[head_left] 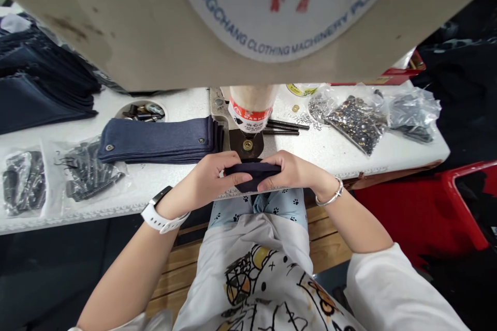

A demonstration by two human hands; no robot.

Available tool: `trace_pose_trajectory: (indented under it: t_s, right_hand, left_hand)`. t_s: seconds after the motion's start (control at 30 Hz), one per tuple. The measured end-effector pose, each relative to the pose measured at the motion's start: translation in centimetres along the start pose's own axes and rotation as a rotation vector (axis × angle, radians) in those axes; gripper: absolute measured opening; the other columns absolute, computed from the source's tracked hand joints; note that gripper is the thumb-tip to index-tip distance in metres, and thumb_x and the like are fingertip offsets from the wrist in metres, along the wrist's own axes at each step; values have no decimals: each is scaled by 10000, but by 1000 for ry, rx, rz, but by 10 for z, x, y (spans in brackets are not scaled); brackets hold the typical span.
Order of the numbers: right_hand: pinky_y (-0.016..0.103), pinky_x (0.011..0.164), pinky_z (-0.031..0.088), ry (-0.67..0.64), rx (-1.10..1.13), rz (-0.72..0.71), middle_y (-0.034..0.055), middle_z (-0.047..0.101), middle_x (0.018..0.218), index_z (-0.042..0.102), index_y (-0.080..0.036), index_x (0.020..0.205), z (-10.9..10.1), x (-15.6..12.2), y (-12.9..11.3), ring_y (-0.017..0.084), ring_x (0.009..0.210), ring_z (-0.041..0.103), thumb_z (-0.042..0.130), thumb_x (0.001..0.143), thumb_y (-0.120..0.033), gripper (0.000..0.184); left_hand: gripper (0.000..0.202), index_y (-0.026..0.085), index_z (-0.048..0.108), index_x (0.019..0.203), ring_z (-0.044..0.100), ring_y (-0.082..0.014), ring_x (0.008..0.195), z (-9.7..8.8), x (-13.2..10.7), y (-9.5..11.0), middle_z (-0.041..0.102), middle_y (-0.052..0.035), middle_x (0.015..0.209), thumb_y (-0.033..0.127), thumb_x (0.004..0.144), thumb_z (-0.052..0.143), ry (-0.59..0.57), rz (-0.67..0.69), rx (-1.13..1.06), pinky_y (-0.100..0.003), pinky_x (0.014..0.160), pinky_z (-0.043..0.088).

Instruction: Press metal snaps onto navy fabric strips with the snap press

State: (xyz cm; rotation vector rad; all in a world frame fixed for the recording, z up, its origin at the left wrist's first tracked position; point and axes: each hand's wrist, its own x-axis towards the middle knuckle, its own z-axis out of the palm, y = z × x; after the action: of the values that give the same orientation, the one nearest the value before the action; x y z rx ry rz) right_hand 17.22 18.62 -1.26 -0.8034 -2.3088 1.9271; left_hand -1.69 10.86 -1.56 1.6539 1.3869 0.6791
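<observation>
A small folded piece of dark navy fabric (253,173) is held between both hands at the table's front edge, just below the press die (247,145) with its brass stud. My left hand (212,173) pinches its left end, fingers closed. My right hand (293,170) grips its right end, fingers closed. The beige snap-press machine head (248,15) hangs over the die. A stack of navy fabric strips (159,139) with snaps fitted lies left of the die.
Plastic bags of metal snaps (357,119) lie on the white table (174,108) at right; bags of dark parts (89,170) at left. A round recess (142,110) holds metal bits. Folded dark denim (39,88) is piled far left. A red bin (435,207) stands right.
</observation>
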Motion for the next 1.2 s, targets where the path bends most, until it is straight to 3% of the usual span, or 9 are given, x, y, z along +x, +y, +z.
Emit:
trace_pose_trajectory:
  t_s: [0.23,0.4,0.63,0.83,1.03,1.2]
  right_hand:
    - [202,495,286,141,170,129,-57,446,545,618,-120,712,-2,17,7,49,507,361,658,692,-329,213]
    - [194,480,309,173,287,197,-41,498,602,614,-129,794,-8,21,9,52,516,391,675,661,-356,269]
    - [205,487,311,186,167,170,-34,479,633,611,-131,849,-14,20,11,58,523,368,611,721,-407,304]
    - [254,616,368,311,-114,27,-1,528,679,644,-121,789,-11,16,5,111,634,464,556,785,-369,264]
    - [341,889,385,560,-324,-48,80,522,943,671,-133,747,-7,23,10,193,942,512,603,769,-285,168]
    - [332,862,399,568,-299,-71,81,553,929,647,-132,717,-6,28,12,187,906,532,597,777,-265,154]
  left_hand:
    - [326,168,430,589,420,-97,596,2,16,-2,424,16,632,349,860,439,231,-23,224,-240,569,316]
    - [337,181,385,573,381,-98,555,0,25,1,410,25,568,369,850,423,268,-64,194,-240,539,305]
    - [346,185,342,548,319,-91,514,-1,34,0,330,35,511,356,846,379,269,-144,107,-238,499,275]
    - [234,173,498,678,479,-118,633,-6,33,-1,517,17,645,380,785,483,146,-104,120,-226,591,385]
    - [209,161,537,833,551,-185,871,-4,38,-3,621,-52,918,298,845,379,178,-44,164,-298,810,415]
    - [222,143,519,951,533,-227,1024,0,41,-4,597,-103,1089,248,847,355,237,-12,208,-345,896,392]
